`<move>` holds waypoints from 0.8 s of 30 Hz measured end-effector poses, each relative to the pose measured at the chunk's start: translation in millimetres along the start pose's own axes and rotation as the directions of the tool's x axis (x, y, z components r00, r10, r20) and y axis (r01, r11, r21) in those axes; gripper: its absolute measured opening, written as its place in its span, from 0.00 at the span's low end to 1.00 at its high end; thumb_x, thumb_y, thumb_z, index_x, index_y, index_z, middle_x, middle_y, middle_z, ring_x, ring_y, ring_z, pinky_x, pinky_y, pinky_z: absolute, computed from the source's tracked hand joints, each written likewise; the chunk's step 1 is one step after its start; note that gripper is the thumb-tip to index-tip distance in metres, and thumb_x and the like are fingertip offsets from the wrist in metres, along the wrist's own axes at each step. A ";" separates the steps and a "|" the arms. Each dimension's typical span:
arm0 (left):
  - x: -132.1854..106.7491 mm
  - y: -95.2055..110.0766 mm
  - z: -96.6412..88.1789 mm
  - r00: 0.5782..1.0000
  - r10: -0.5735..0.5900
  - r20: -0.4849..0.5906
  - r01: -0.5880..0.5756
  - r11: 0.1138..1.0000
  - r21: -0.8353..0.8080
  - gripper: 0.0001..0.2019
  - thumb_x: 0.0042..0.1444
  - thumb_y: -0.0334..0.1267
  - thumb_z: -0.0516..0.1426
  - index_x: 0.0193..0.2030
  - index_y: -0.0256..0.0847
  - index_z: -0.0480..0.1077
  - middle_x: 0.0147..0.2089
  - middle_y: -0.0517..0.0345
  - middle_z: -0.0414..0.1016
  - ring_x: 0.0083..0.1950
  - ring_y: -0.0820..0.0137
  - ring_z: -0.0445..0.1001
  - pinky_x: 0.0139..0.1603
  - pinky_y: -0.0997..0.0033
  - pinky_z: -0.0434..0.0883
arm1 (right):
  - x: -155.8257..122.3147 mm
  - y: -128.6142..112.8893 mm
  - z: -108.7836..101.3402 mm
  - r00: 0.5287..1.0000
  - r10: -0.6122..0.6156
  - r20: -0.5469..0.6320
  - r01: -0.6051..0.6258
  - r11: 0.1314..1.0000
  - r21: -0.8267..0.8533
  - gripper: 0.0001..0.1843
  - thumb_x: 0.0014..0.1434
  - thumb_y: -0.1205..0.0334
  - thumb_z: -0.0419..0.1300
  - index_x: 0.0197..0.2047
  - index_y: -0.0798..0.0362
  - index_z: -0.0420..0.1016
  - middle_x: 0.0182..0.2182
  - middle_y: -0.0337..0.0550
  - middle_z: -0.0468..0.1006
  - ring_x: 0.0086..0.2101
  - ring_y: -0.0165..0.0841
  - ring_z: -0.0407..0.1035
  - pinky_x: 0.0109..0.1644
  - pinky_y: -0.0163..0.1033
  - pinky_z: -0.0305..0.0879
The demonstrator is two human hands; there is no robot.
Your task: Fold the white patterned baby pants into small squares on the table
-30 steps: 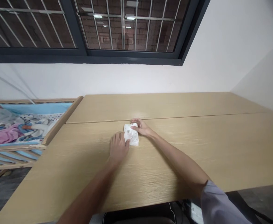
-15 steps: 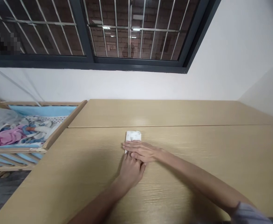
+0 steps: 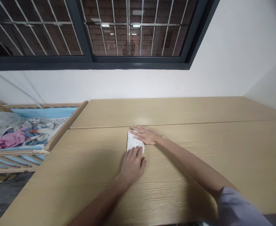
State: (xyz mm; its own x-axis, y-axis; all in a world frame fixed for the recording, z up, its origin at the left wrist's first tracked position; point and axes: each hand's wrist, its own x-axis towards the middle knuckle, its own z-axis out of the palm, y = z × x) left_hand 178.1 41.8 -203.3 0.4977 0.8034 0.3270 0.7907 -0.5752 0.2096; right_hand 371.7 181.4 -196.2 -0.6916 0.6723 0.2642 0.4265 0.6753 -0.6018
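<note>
Evidently, the flat white printed packet (image 3: 133,143) lies just nearside of the tabletop seam (image 3: 105,127), the left hand (image 3: 132,163), fingers narrowly gathered, on its edge away from the seam, the right hand (image 3: 146,135), fingers straight, covering its seamward corner; even, flat pressure appears advisable.

White packet (image 3: 133,143): far right corner hidden under right hand (image 3: 146,135), part of near end under left hand (image 3: 132,165); print (image 3: 134,137) too small to read; right hand blurred; crib (image 3: 67,125) cut off at left

Wood crib (image 3: 67,126) w/ blue liner (image 3: 43,112), pink cloth (image 3: 10,139) inside, dk-framed window (image 3: 138,40), wht wall (image 3: 138,83)
</note>
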 end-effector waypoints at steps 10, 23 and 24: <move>26.4 -53.9 -19.7 0.905 -0.424 -0.039 0.426 0.898 0.111 0.17 0.68 0.50 0.49 0.40 0.38 0.69 0.41 0.43 0.75 0.47 0.53 0.73 0.49 0.56 0.66 | -11.6 -4.9 5.0 0.905 0.263 -0.333 -0.249 0.965 0.085 0.22 0.66 0.50 0.57 0.57 0.54 0.74 0.45 0.52 0.77 0.44 0.41 0.72 0.51 0.47 0.68; 3.4 -37.7 -121.3 0.948 -0.228 0.224 0.247 0.967 -0.060 0.12 0.62 0.46 0.53 0.29 0.44 0.64 0.30 0.60 0.73 0.32 0.65 0.71 0.31 0.69 0.58 | -15.9 -115.6 36.9 0.809 0.508 -0.295 -0.328 0.808 0.490 0.08 0.53 0.62 0.61 0.34 0.50 0.63 0.29 0.34 0.65 0.31 0.31 0.60 0.34 0.35 0.55; -14.6 -34.6 -140.4 0.948 -0.218 0.233 0.246 0.964 -0.099 0.14 0.61 0.48 0.53 0.27 0.44 0.62 0.29 0.61 0.71 0.30 0.67 0.68 0.31 0.70 0.58 | -19.8 -137.4 39.7 0.812 0.515 -0.273 -0.306 0.775 0.552 0.08 0.54 0.61 0.60 0.34 0.50 0.63 0.29 0.34 0.65 0.31 0.31 0.60 0.34 0.36 0.55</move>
State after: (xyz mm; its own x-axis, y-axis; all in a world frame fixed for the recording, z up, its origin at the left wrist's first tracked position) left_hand 93.4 28.3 -86.0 0.3823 0.9227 0.0492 0.8495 -0.3719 0.3743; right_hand 303.6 63.3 -148.7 -0.1824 0.9770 0.1104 0.2204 0.1501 -0.9638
